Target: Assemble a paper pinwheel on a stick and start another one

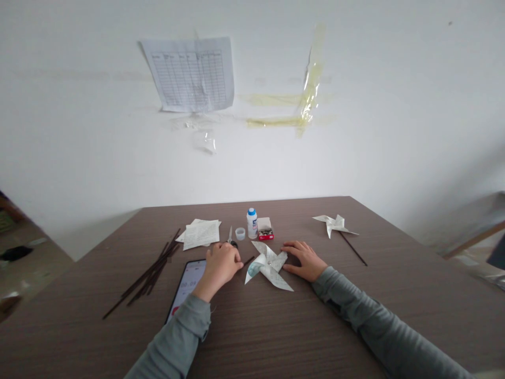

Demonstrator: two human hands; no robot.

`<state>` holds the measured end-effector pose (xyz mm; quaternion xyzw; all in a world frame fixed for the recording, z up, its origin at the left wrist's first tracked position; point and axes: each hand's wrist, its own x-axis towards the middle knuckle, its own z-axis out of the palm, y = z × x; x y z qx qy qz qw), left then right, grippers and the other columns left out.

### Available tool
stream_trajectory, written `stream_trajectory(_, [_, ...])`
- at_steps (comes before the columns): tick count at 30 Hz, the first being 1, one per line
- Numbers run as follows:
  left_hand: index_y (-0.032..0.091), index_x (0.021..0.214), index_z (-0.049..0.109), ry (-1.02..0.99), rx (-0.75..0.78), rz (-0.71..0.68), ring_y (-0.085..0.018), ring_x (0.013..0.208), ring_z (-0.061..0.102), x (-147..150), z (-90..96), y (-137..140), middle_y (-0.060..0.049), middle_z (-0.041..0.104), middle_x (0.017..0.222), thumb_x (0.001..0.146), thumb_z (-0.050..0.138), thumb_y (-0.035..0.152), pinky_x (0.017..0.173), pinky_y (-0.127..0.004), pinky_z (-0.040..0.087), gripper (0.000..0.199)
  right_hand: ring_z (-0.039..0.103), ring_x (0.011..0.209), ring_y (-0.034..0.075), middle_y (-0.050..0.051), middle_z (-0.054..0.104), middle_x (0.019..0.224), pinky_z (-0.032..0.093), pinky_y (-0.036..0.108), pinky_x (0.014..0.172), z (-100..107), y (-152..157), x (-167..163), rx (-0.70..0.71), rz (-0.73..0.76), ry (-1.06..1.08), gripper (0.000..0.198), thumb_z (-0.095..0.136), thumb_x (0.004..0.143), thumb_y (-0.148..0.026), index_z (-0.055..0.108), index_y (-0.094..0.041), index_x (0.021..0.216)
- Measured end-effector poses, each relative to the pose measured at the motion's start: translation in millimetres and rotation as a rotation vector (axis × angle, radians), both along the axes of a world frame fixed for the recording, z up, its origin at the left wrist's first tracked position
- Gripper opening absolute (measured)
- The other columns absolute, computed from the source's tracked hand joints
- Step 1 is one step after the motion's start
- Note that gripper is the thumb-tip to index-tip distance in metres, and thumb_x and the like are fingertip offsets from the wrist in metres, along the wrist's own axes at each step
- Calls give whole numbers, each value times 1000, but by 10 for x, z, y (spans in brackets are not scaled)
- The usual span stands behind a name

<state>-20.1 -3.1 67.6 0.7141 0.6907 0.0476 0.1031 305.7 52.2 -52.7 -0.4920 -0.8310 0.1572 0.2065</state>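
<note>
A paper pinwheel (270, 267) with printed blades lies on the table between my hands. My left hand (221, 263) is closed, its fingertips at the end of a thin dark stick (249, 260) that runs towards the pinwheel. The exact grip is partly hidden by the hand. On the other side, my right hand (303, 260) rests with thumb and fingers apart around the pinwheel's right blade, touching or nearly touching it. Scissors (233, 243) lie just beyond my left hand, which covers part of them.
Dark sticks (152, 271), paper sheets (201, 233) and a phone (189, 284) are on the left. Behind the pinwheel stand a small plastic cup (240, 233), a blue-capped bottle (252, 223) and a red box (265, 234) of small metal pieces. Another pinwheel (335, 225) on a stick lies right.
</note>
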Motion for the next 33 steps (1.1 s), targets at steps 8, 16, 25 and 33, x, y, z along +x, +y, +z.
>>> stream_trajectory(8, [29,97,94,-7,49,14,-45,161,76,-297,-60,-137,-11,93,161,100,98,16,139,-66,53,14,87,147,44,15,96,150,68,71,135,19,81,-71,72,-17,181,34,79,116,-42,98,-33,143])
stream_trajectory(16, [30,92,98,18,42,13,-46,166,75,-271,-139,-165,-9,93,164,102,98,13,148,-77,49,19,89,136,43,13,98,131,69,64,129,161,20,-540,-1,-74,127,32,96,105,-38,101,-28,134])
stream_trajectory(25, [32,93,100,25,67,10,-46,165,74,-172,-186,-144,-10,93,163,107,86,14,148,-75,50,26,86,132,41,8,97,120,67,56,121,269,41,-639,-96,-149,25,20,107,93,-35,101,-31,112])
stream_trajectory(33, [32,100,100,10,55,18,-43,159,77,-132,-171,-155,-11,95,159,109,77,13,142,-66,55,31,90,104,35,6,96,101,71,48,102,256,73,-455,-130,-116,123,12,105,89,-32,95,-26,90])
